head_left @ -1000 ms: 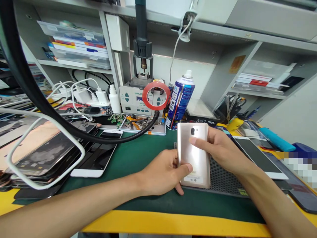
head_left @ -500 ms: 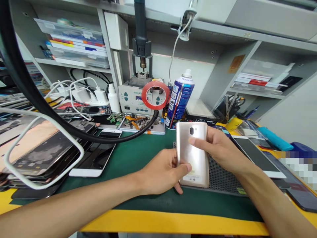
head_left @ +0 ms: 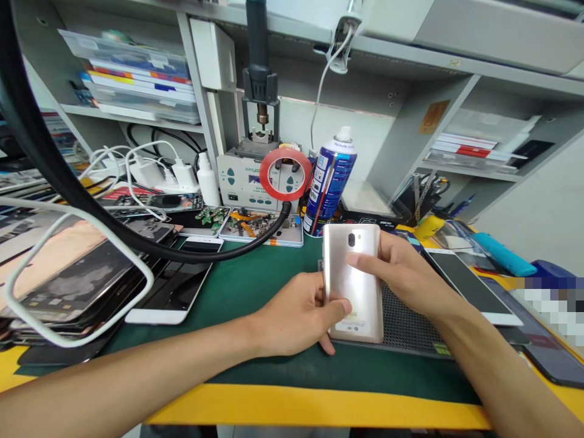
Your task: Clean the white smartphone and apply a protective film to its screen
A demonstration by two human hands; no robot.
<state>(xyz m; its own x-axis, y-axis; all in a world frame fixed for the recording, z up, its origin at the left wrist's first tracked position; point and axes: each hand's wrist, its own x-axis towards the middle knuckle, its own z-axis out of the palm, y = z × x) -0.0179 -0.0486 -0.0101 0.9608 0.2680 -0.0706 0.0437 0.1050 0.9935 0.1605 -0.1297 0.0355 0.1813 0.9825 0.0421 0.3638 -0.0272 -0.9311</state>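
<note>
Between my two hands a gold smartphone (head_left: 340, 283) is held upright, its back with the camera lens facing me. My left hand (head_left: 303, 313) grips its lower left edge, the thumb lying over the lower back. On the upper right side my right hand (head_left: 401, 271) clasps it, thumb pressed just below the camera. The fingers behind the phone are mostly hidden. Below and behind it lies a dark perforated mat (head_left: 406, 325) on the green work mat (head_left: 255, 292).
A blue spray can (head_left: 329, 185) stands behind the phone, beside a red tape roll (head_left: 285, 175) and a hot air station (head_left: 241, 182). At left lie a white phone (head_left: 176, 289) and a stack of phone parts (head_left: 86, 274). A black hose (head_left: 182, 252) arcs across; another white phone (head_left: 474, 286) lies right.
The whole view has shifted very slightly. Both hands keep the same hold on the smartphone.
</note>
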